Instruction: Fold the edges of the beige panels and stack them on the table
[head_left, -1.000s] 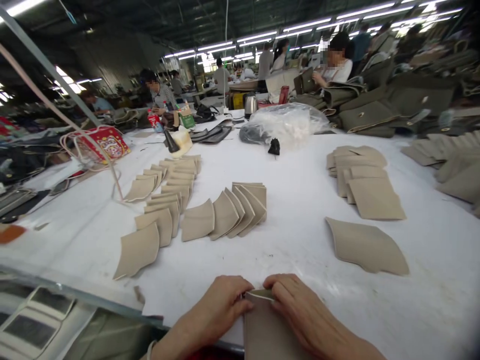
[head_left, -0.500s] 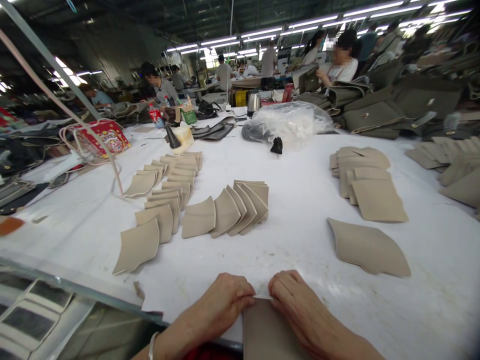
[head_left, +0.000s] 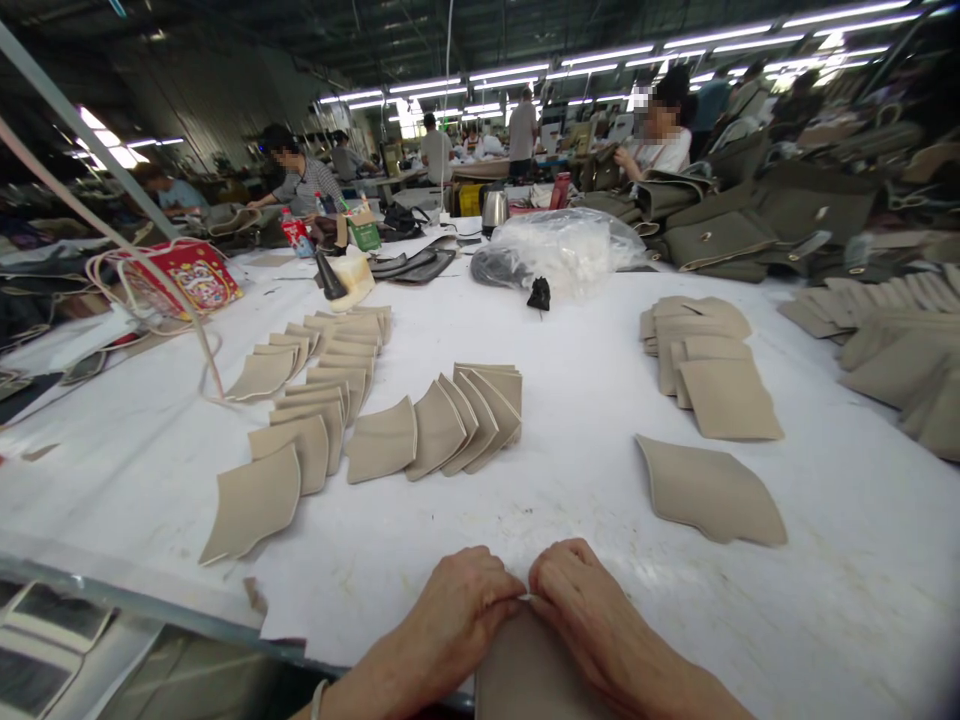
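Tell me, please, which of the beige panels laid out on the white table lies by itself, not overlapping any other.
It is the lone curved panel right of centre, ahead of the person's right hand; the other panels overlap in fanned rows or stacks.

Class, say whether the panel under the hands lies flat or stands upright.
Flat: the panel rests on the table, far edge pinched by the left hand and right hand.

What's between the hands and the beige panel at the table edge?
Nothing visible stands in the way. The left hand and right hand rest directly on the top edge of the beige panel, with only a thin white strip showing at that edge between the fingertips.
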